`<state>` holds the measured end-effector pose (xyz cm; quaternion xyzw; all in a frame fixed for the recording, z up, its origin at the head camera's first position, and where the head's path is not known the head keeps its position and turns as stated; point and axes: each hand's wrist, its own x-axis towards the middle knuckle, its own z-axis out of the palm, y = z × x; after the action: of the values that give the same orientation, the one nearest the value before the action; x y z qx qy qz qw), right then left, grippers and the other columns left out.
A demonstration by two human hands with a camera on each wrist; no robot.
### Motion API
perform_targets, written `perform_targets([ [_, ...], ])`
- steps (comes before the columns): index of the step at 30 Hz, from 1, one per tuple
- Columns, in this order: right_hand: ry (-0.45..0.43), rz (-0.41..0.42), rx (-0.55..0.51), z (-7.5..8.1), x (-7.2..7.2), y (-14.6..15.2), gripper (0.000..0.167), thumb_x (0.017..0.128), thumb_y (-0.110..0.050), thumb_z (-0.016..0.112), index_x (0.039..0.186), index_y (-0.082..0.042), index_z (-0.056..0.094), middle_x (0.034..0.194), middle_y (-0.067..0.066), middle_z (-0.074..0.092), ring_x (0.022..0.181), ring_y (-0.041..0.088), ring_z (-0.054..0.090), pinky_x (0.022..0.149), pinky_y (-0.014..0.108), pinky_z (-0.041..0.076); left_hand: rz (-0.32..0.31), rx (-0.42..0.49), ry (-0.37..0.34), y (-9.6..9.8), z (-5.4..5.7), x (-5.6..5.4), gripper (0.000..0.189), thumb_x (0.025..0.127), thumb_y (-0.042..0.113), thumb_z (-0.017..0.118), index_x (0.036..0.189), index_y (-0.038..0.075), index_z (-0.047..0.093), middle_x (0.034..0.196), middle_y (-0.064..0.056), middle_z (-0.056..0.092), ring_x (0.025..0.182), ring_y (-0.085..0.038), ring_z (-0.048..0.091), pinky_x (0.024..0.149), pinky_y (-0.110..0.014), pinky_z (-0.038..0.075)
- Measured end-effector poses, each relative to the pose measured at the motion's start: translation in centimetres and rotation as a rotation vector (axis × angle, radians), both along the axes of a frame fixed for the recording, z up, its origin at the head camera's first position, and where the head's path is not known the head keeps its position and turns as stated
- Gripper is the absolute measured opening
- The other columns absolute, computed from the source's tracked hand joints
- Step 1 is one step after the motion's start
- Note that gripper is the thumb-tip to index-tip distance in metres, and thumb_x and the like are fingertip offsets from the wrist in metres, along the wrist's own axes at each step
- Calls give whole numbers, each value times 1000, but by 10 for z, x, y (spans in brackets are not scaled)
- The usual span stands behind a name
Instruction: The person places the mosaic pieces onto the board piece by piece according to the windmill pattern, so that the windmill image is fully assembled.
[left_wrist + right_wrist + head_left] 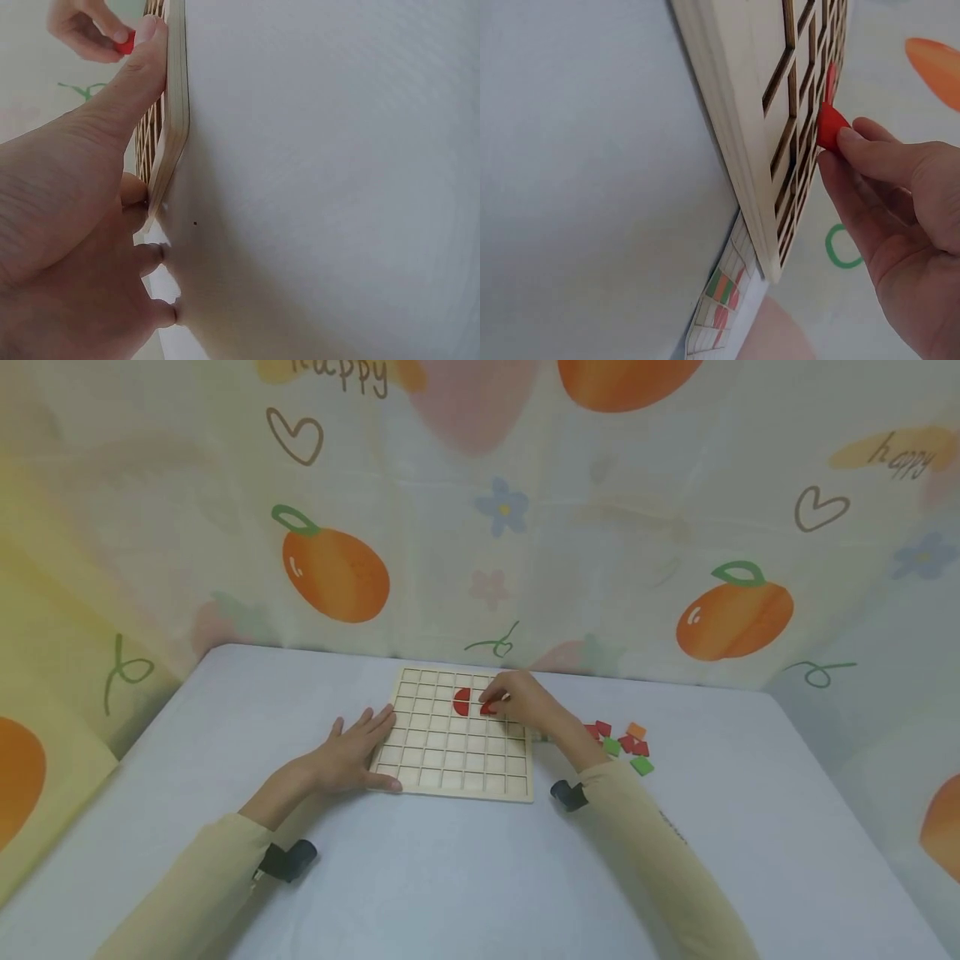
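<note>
A square wooden grid board (442, 759) lies on the white table. My left hand (348, 758) rests at its left side with fingers spread; in the left wrist view the thumb (133, 71) lies along the board's front edge. Over the upper right cells, my right hand (525, 700) pinches a red tile with a curved edge (830, 129) between thumb and fingertips. The tile is tilted, close to the board's surface; whether it touches a cell is unclear. Red pieces forming a left half-disc (462, 702) sit in cells just left of it.
Several loose red, green and orange tiles (642, 765) lie right of the board, partly behind my right forearm. A printed card (721, 296) with a coloured grid pattern pokes out by the board's edge. A fruit-patterned cloth (600, 527) hangs behind the table.
</note>
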<state>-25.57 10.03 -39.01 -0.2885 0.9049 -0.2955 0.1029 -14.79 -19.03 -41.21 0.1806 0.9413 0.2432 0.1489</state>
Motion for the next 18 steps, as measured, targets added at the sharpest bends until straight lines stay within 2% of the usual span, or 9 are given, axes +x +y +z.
perform_targets([
  [9, 26, 54, 14, -5, -3, -8, 18, 90, 2, 66, 106, -2, 74, 106, 9, 72, 102, 22, 64, 90, 32, 52, -2, 22, -10, -1, -4, 0, 114, 77, 54, 76, 154, -4, 15, 163, -19, 7, 147, -45, 1, 111, -69, -7],
  [18, 61, 17, 55, -8, -3, -12, 14, 90, -2, 68, 101, -4, 76, 101, 7, 74, 98, 21, 66, 86, 31, 53, 4, 3, 8, 0, -5, -1, 114, 77, 54, 77, 154, -4, 16, 163, -19, 8, 147, -45, 1, 111, -68, -6],
])
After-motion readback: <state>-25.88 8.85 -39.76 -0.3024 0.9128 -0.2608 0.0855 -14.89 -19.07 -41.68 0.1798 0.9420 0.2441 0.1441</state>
